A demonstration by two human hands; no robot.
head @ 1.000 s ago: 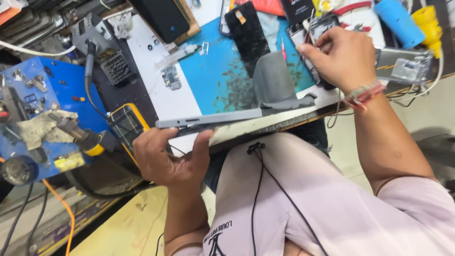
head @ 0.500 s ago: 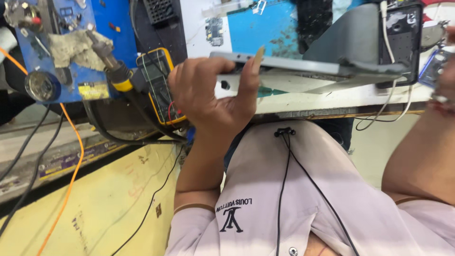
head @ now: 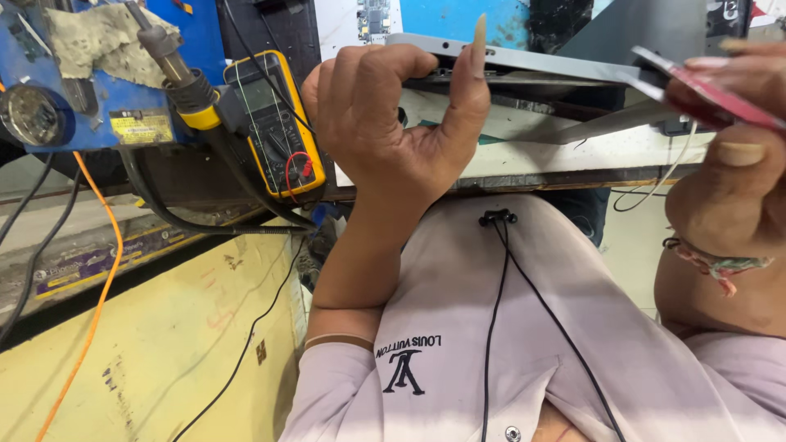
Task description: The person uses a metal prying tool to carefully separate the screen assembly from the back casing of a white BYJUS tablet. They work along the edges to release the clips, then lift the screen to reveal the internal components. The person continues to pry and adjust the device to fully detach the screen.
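A thin grey slab-shaped device (head: pixel 557 61) lies on the workbench edge (head: pixel 565 160), overhanging toward me. My left hand (head: pixel 393 123) is curled around its left end, thumb raised against the near edge. At the far right, my right hand (head: pixel 737 180) pinches a thin red card (head: pixel 712 96) whose tip touches the device's right end. A braided band sits on my right wrist. The top face of the device is mostly hidden from this low angle.
A yellow multimeter (head: pixel 274 123) hangs at the bench edge beside my left hand. A soldering iron (head: pixel 176 61) rests on a blue station (head: pixel 106 98) at the upper left. An orange cable (head: pixel 102 270) and black cables trail down. A black cord (head: pixel 491 327) runs over my shirt.
The view has drawn closer to the bench edge. My left hand stays on the device's left end. My right hand has come in from the right with the red card.
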